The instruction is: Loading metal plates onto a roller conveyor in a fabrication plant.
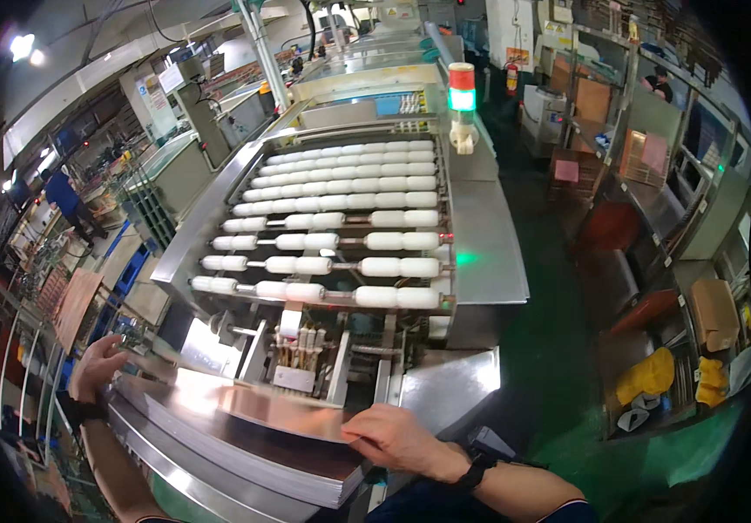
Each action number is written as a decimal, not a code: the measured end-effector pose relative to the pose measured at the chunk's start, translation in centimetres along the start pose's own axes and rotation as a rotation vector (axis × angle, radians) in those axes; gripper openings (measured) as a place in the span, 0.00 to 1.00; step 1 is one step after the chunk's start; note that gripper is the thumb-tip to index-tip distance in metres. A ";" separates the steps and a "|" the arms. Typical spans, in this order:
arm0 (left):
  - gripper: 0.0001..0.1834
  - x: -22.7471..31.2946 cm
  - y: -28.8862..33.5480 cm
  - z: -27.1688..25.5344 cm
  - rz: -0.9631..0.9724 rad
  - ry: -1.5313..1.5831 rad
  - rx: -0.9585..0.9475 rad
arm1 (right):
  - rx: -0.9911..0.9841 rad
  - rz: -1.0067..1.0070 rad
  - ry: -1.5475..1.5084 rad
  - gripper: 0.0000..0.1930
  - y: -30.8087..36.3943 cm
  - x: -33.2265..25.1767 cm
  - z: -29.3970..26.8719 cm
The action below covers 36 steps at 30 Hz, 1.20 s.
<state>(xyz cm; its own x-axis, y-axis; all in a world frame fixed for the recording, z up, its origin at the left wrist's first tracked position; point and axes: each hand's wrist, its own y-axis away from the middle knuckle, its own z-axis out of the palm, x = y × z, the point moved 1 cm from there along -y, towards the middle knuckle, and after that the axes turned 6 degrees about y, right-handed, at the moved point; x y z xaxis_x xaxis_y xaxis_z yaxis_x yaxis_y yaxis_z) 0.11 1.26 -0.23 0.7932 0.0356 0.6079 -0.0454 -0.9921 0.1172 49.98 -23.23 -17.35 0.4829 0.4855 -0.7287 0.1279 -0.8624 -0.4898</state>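
A thick stack of flat sheets (210, 444) lies in front of me at the feed end of a roller conveyor. Its top shows a shiny, copper-coloured surface. Along the far side of the stack, a thin copper-coloured sheet (280, 411) looks smeared by motion. My right hand (400, 440) pinches this sheet at its right end, fingers closed. At the stack's far left corner is my left hand (97, 370), its fingers bent and apart, close to the sheet's left end. Whether its fingertips touch the sheet is unclear.
Rows of white rollers (341, 199) fill the conveyor beyond the stack. A metal side panel (489, 248) carries a red and green signal light (462, 96). Racks with panels and yellow cloth (646, 375) stand right. Another person (66, 199) stands far left.
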 end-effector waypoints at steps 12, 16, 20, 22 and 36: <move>0.26 -2.7 -1.3 -0.7 0.051 -0.356 0.076 | 0.319 0.245 0.048 0.15 -3.4 1.5 -3.0; 0.23 -1.1 -1.0 0.2 0.031 -0.438 0.036 | 0.189 0.337 -0.056 0.23 -1.7 -0.3 -3.0; 0.23 -0.5 -0.2 0.3 0.011 -0.375 0.036 | -0.242 0.324 -0.456 0.26 0.2 -3.2 -2.1; 0.24 -1.1 -1.1 0.2 0.023 -0.394 0.003 | -0.355 0.310 -0.592 0.25 0.5 -4.2 -1.7; 0.33 -1.4 -0.9 -0.4 -0.033 -0.189 -0.047 | -0.417 0.382 -0.613 0.14 -1.1 -5.6 -1.7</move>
<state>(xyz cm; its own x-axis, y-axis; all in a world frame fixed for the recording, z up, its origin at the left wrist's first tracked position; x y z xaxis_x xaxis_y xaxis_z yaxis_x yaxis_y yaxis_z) -1.20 2.11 -0.81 0.8943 0.0404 0.4456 -0.0424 -0.9838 0.1743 48.65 -25.21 -11.89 0.0163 0.0367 -0.9992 0.4195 -0.9074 -0.0264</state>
